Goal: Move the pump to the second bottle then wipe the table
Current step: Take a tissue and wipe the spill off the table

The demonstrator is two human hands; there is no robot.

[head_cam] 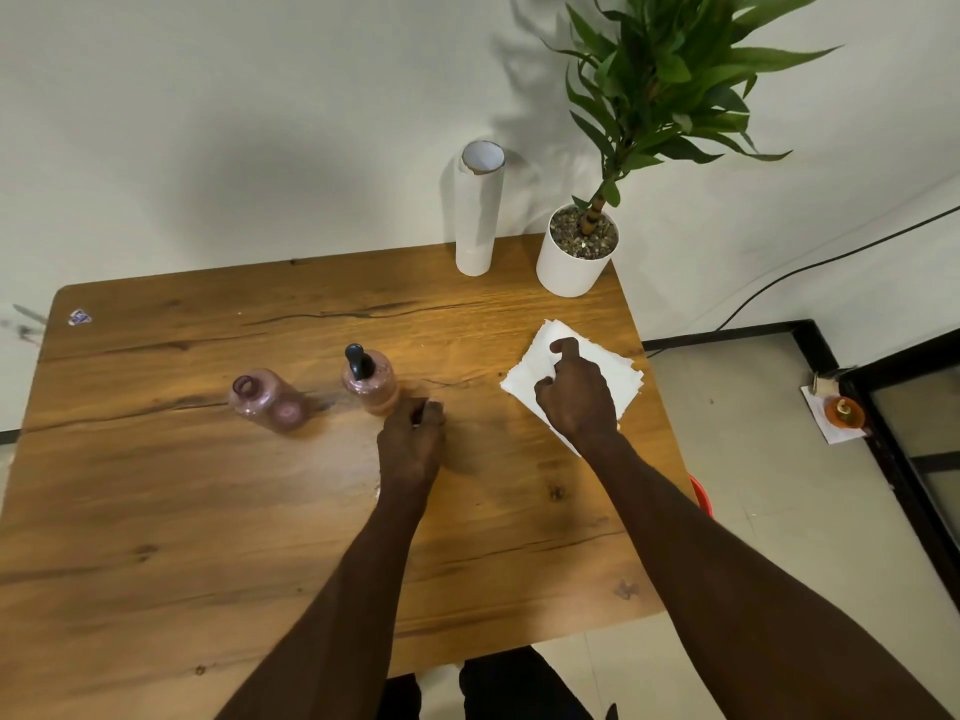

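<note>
Two pinkish clear bottles stand on the wooden table point(208, 511). The left bottle point(267, 400) has an open neck with no pump. The right bottle point(371, 387) carries the black pump point(358, 362). My left hand point(413, 439) rests on the table just right of and in front of that bottle, fingers curled, nothing visibly in it. My right hand point(576, 392) lies on a folded white paper towel point(597, 363) near the table's right edge, its fingers bent onto the sheet.
A tall white paper roll point(477, 215) stands at the table's far edge. Beside it is a potted plant in a white pot point(571, 262). A small sticker point(79, 318) marks the far left corner. Beyond the right edge is floor with a black cable point(779, 283).
</note>
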